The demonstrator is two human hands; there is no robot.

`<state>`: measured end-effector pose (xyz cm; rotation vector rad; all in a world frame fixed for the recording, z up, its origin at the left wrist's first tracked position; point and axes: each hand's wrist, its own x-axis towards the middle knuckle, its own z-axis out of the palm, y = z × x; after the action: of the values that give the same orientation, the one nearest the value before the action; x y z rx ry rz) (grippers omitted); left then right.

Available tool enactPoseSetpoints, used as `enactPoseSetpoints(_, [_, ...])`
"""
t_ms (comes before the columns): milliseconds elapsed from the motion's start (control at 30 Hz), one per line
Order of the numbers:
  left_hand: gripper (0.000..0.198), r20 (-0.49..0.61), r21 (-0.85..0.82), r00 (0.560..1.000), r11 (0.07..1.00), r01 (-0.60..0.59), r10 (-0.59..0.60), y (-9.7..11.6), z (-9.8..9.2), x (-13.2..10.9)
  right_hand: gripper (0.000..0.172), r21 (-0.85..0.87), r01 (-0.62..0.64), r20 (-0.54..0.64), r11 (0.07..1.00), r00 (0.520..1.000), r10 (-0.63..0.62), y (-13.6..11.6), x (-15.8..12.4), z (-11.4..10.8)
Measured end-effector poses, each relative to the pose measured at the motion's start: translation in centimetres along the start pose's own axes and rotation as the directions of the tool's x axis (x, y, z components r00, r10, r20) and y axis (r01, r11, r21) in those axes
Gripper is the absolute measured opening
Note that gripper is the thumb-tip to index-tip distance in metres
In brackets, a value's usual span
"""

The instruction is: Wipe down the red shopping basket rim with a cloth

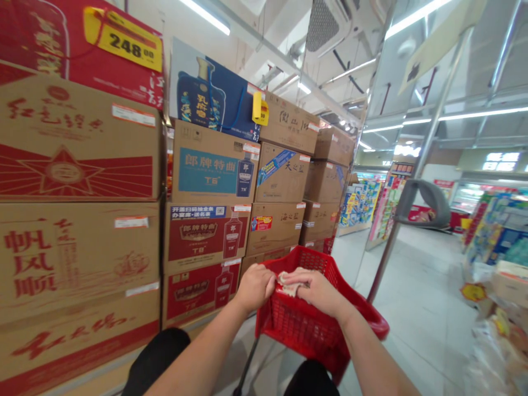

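Note:
A red plastic shopping basket point(303, 324) with slotted walls stands low in front of me, between my knees. My left hand point(256, 286) is closed round its near left rim. Farther along the same rim, my right hand point(315, 289) presses a crumpled whitish cloth point(290, 289) onto the red plastic, with the fingers bent over it. Part of the cloth is hidden under those fingers. A dark rod point(247, 366) slants down from the basket's left side toward the floor.
Stacked cardboard cartons point(206, 236) rise close on the left, with yellow price tags on top. A metal pole point(406, 181) with a grey loop point(424, 202) stands right of the basket beside a mirrored surface. Tiled floor point(433, 308) and loaded displays point(501, 242) lie to the right.

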<state>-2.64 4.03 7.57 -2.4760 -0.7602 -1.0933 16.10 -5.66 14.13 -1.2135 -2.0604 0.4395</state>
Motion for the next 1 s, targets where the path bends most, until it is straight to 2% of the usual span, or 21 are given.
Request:
enactPoseSetpoints(100, [0.032, 0.019, -0.002, 1.000, 1.000, 0.006, -0.006, -0.1, -0.1, 0.0, 0.024, -0.062, -0.056, -0.020, 0.996, 0.998, 0.055, -0.1, -0.1, 0.2])
enactPoseSetpoints(233, [0.033, 0.034, -0.016, 0.999, 1.000, 0.004, -0.003, 0.0, -0.3, -0.1, 0.026, 0.017, -0.050, 0.018, 0.999, 0.999, 0.050, 0.4, -0.4, 0.5])
enactPoseSetpoints(300, [0.033, 0.025, -0.018, 1.000, 1.000, 0.005, -0.005, 0.1, -0.2, -0.1, 0.027, 0.011, -0.062, -0.045, 0.998, 0.997, 0.063, 0.8, -0.4, 0.6])
enactPoseSetpoints(400, [0.032, -0.002, -0.016, 1.000, 1.000, 0.009, -0.009, 0.1, 0.0, -0.1, 0.035, -0.067, -0.133, -0.202, 0.989, 0.972, 0.117, 0.9, -0.4, 0.8])
enactPoseSetpoints(433, [0.031, -0.009, -0.016, 1.000, 1.000, 0.009, -0.009, 0.1, 0.0, -0.1, 0.037, -0.088, -0.125, -0.215, 0.988, 0.971, 0.104, 0.8, -0.4, 0.9])
enactPoseSetpoints(533, [0.032, -0.023, -0.021, 1.000, 1.000, -0.001, 0.001, -0.1, 0.2, -0.1, 0.039, -0.078, 0.020, -0.099, 0.997, 0.995, -0.028, 0.5, -0.5, 1.1])
enactPoseSetpoints(600, [0.033, -0.029, -0.024, 1.000, 1.000, -0.005, 0.005, -0.1, 0.3, -0.1, 0.037, -0.070, 0.071, -0.090, 0.995, 0.993, -0.077, 0.4, -0.5, 1.3])
enactPoseSetpoints(700, [0.030, -0.028, -0.024, 1.000, 1.000, -0.001, 0.001, -0.1, 0.2, -0.1, 0.038, -0.146, 0.013, -0.210, 0.989, 0.977, -0.044, 0.4, -0.5, 1.5])
enactPoseSetpoints(733, [0.030, -0.023, -0.024, 1.000, 1.000, 0.002, -0.002, -0.1, 0.1, -0.1, 0.039, -0.173, 0.011, -0.217, 0.985, 0.975, -0.049, 0.5, -0.5, 1.5])
enactPoseSetpoints(867, [0.032, -0.009, -0.020, 1.000, 1.000, 0.005, -0.005, 0.1, -0.2, 0.0, 0.041, -0.194, 0.112, -0.100, 0.975, 0.986, -0.133, 0.2, -0.8, 1.3])
enactPoseSetpoints(1000, [0.032, -0.008, -0.025, 1.000, 1.000, -0.014, 0.013, 0.2, -0.3, 0.1, 0.039, -0.306, -0.009, -0.203, 0.952, 0.978, -0.056, -0.2, -1.3, 1.1])
